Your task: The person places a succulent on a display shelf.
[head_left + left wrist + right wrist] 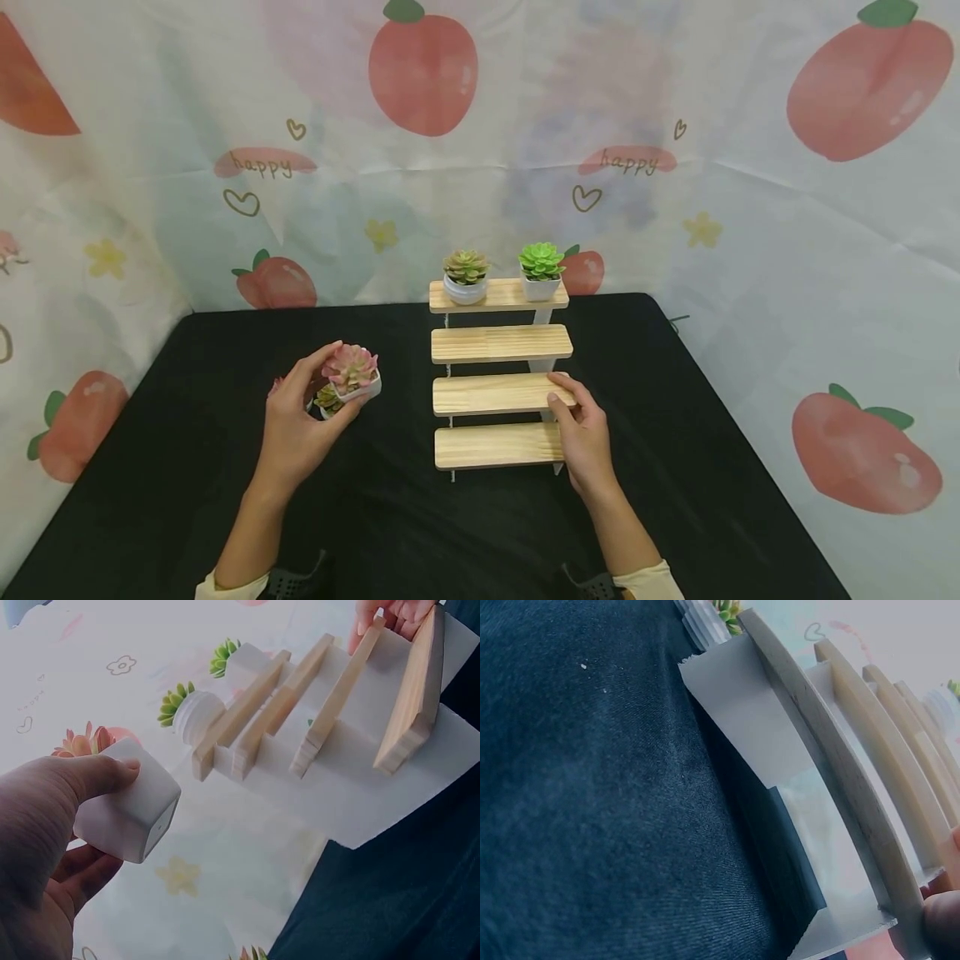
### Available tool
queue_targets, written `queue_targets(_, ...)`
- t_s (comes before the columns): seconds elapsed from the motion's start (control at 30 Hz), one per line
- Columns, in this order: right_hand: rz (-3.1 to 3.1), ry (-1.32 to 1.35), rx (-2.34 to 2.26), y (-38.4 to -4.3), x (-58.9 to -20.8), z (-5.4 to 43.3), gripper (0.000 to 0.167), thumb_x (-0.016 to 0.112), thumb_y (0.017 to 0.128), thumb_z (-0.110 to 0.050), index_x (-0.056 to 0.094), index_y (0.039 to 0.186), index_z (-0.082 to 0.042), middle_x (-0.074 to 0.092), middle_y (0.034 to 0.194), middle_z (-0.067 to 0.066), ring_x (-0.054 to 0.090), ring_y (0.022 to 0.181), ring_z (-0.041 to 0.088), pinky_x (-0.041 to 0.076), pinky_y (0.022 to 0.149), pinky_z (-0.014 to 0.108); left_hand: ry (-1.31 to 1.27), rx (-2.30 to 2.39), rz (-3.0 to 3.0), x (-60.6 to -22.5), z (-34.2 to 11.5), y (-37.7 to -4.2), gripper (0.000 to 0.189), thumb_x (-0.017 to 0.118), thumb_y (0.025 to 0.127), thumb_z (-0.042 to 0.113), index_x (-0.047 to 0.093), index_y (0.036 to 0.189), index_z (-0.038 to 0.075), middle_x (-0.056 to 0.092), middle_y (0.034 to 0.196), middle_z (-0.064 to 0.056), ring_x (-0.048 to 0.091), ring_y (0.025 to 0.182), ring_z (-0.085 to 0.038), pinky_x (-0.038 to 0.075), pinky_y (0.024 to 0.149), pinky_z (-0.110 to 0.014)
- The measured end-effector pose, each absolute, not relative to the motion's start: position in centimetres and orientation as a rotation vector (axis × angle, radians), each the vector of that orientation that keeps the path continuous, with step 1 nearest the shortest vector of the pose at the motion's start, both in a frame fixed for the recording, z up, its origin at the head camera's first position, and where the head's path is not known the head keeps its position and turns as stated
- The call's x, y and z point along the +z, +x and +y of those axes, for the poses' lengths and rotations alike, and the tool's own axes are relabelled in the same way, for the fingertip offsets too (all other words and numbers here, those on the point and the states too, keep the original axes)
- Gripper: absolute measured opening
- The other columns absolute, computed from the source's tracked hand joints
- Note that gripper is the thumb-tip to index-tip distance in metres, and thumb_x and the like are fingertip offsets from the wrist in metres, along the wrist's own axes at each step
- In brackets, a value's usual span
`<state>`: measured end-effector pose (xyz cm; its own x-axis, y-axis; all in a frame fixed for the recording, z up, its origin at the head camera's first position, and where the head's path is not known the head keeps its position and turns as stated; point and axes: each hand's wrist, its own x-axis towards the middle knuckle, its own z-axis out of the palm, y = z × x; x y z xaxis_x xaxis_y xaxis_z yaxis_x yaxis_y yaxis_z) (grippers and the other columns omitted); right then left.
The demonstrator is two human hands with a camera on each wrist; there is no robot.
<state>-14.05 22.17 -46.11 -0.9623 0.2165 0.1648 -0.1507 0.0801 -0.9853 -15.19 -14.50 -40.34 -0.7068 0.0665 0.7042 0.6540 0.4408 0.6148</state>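
Observation:
My left hand (300,421) holds a pink potted succulent (351,371) above the black cloth, left of a stepped wooden shelf stand (487,396). The thumb presses one side of its white angular pot (139,799), and the pot tilts in the left wrist view. My right hand (588,437) grips the right end of the stand's second board from the bottom. On the top board stand a brownish-green succulent (466,271) in a round ribbed white pot, at the left, and a bright green succulent (541,267) in a square white pot, at the right.
Partly hidden behind my left hand is another small succulent (327,400) on the table, with a bit of pink leaf (276,386) beyond the hand's left side. A black cloth (390,533) covers the table. Behind it hangs a fruit-printed curtain (480,200).

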Motion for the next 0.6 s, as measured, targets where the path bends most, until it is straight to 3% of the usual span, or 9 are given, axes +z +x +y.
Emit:
queue_targets(0.27,-2.100,-0.084,1.965,-13.96,-45.92,22.12,0.036,0.058,0.107,-0.009,0.060,0.142,-0.007,0.043,0.156,0.006,0.038,0.143,0.017,0.033,0.116,0.041,-0.614,-1.283,-2.096,-40.18,-14.20,-15.22,0.082,0.091,0.072,-0.009,0.059,0.145,0.009,0.064,0.125,-0.010,0.062,0.112,-0.012,0.050,0.097,-0.020)
queue_targets(0.6,-2.097,-0.068,1.960,-14.00,-46.01,22.11,0.036,0.056,0.107,-0.007,0.059,0.143,-0.004,0.040,0.159,0.009,0.036,0.145,0.019,0.032,0.117,0.043,-0.628,-1.309,-2.112,-39.79,-13.57,-15.59,0.083,0.091,0.073,-0.008,0.057,0.147,0.010,0.063,0.127,-0.009,0.059,0.117,-0.009,0.049,0.099,-0.022)
